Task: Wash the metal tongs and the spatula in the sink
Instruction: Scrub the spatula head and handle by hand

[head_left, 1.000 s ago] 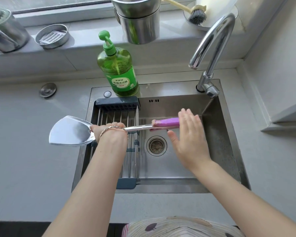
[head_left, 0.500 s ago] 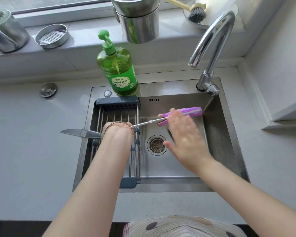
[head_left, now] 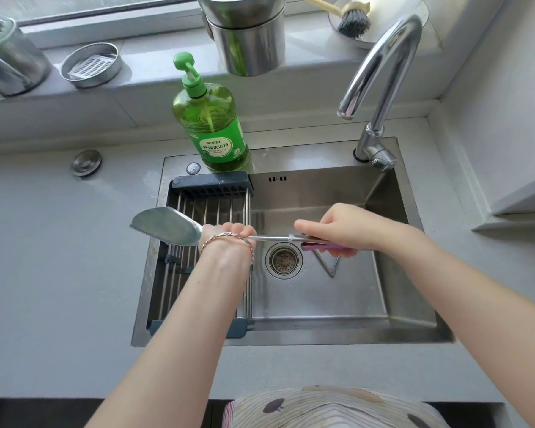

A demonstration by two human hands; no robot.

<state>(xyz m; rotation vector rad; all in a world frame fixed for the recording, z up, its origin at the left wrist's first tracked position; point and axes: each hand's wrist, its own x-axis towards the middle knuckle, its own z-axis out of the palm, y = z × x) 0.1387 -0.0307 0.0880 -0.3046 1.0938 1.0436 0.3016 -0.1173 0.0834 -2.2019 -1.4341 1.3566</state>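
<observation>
Head view: the spatula is held level across the sink, in the air and gripped at both ends. Its blade is broad, rounded, mirror-bright steel, and it reaches out over the blue-framed drying rack on the sink's left side. A thin steel shaft runs right from the blade into a purple handle.

The left grip, a bare hand with a bracelet at the wrist, is curled round the shaft just behind the blade. The right grip is closed round the purple handle.

Beneath the right grip the metal tongs lie on the sink floor beside the drain, with only their V-shaped end showing. A green soap bottle stands on the sink's back rim, and the tap is to its right. The grey bench surrounds the sink.
</observation>
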